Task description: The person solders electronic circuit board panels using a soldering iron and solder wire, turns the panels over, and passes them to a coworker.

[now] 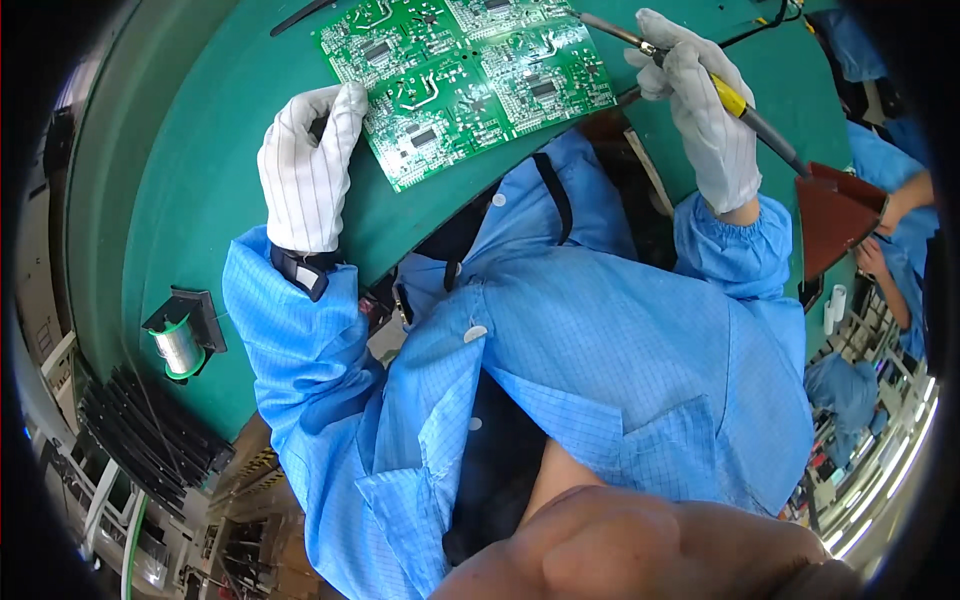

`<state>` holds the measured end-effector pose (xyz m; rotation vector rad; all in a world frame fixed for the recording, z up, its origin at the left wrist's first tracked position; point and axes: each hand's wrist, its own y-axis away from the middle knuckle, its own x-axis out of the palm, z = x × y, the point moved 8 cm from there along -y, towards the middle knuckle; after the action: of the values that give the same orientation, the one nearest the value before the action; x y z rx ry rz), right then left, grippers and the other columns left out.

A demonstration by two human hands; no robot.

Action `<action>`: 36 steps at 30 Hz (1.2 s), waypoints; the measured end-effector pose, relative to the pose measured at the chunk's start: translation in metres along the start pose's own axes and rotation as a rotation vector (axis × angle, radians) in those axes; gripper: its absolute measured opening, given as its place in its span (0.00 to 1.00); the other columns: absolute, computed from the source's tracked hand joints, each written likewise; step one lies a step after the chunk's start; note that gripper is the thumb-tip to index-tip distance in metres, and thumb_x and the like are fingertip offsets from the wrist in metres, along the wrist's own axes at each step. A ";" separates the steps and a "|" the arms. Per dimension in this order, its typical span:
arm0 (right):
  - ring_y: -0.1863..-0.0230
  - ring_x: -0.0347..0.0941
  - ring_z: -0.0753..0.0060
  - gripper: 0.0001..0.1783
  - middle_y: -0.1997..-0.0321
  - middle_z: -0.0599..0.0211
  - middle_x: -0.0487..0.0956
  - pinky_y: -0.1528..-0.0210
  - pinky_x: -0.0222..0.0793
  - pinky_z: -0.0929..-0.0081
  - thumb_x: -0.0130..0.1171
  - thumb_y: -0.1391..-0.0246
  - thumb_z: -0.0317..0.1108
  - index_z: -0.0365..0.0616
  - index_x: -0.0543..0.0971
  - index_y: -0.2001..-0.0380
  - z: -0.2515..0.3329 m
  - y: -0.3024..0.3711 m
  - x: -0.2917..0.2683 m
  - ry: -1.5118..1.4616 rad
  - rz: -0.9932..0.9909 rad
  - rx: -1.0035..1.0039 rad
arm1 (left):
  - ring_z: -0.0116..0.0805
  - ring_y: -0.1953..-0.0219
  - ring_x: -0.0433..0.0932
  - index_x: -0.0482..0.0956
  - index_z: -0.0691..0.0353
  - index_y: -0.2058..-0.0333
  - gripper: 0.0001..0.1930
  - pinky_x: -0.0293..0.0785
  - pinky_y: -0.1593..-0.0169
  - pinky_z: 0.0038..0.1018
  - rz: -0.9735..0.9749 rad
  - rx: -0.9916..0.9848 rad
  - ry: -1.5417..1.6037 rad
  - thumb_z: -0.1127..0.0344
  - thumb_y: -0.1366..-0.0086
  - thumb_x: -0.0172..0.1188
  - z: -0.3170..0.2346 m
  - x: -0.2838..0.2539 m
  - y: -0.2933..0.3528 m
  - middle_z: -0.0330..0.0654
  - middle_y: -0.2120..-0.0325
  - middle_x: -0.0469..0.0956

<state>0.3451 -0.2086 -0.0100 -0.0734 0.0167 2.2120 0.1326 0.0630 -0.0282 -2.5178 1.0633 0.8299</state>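
Circuit board [467,88] flat on the green tabletop [190,215], close to its front edge.
Left hand [308,170], gloved, has its fingertips on the board's left edge; whether it grips, I cannot tell. Right hand [705,115], also gloved, is closed around a soldering iron [732,98], tip at the board's far right corner, contact unclear. Off to the left stands a solder spool [179,349]; beyond the right side, a blue-clad co-worker [890,158].
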 end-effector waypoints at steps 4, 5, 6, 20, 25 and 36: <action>0.66 0.73 0.78 0.22 0.61 0.63 0.81 0.61 0.72 0.78 0.57 0.31 0.42 0.35 0.77 0.46 0.001 -0.003 0.002 -0.021 -0.002 0.001 | 0.32 0.71 0.81 0.84 0.66 0.66 0.16 0.76 0.63 0.28 -0.017 -0.081 0.020 0.55 0.35 0.68 -0.001 -0.006 0.004 0.44 0.74 0.83; 0.66 0.73 0.78 0.22 0.61 0.63 0.81 0.61 0.72 0.78 0.57 0.31 0.42 0.35 0.77 0.46 0.001 -0.002 0.002 -0.018 -0.009 0.000 | 0.32 0.71 0.81 0.84 0.66 0.66 0.16 0.76 0.63 0.28 -0.012 -0.076 0.023 0.55 0.35 0.68 0.001 -0.003 0.002 0.44 0.74 0.83; 0.66 0.73 0.79 0.22 0.61 0.63 0.81 0.61 0.72 0.78 0.56 0.31 0.42 0.35 0.77 0.45 0.000 -0.002 0.002 -0.019 -0.024 0.001 | 0.32 0.72 0.80 0.83 0.66 0.66 0.16 0.75 0.64 0.28 -0.023 -0.063 0.017 0.55 0.36 0.68 0.004 -0.001 0.000 0.44 0.75 0.83; 0.64 0.73 0.82 0.22 0.61 0.72 0.78 0.59 0.72 0.80 0.54 0.30 0.41 0.35 0.75 0.42 0.003 -0.029 0.061 -0.068 0.002 -0.098 | 0.43 0.61 0.81 0.79 0.64 0.71 0.12 0.76 0.55 0.35 -0.078 0.317 0.055 0.61 0.35 0.64 -0.019 -0.008 -0.001 0.47 0.60 0.84; 0.60 0.73 0.81 0.24 0.60 0.69 0.79 0.51 0.71 0.80 0.42 0.25 0.43 0.39 0.73 0.38 0.013 -0.008 0.081 0.128 0.137 0.027 | 0.45 0.71 0.77 0.79 0.66 0.68 0.15 0.74 0.65 0.38 0.044 0.052 -0.101 0.58 0.33 0.61 -0.010 -0.033 0.000 0.48 0.74 0.80; 0.59 0.78 0.78 0.21 0.51 0.64 0.83 0.51 0.76 0.78 0.55 0.31 0.44 0.40 0.79 0.45 0.013 -0.006 0.118 0.012 0.357 -0.100 | 0.40 0.69 0.83 0.85 0.67 0.63 0.23 0.77 0.61 0.31 -0.079 -0.171 -0.154 0.48 0.36 0.66 -0.002 -0.069 0.000 0.51 0.72 0.84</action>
<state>0.2783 -0.1098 -0.0036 -0.1490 -0.0798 2.5683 0.0947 0.1005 0.0149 -2.5645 0.8715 1.1134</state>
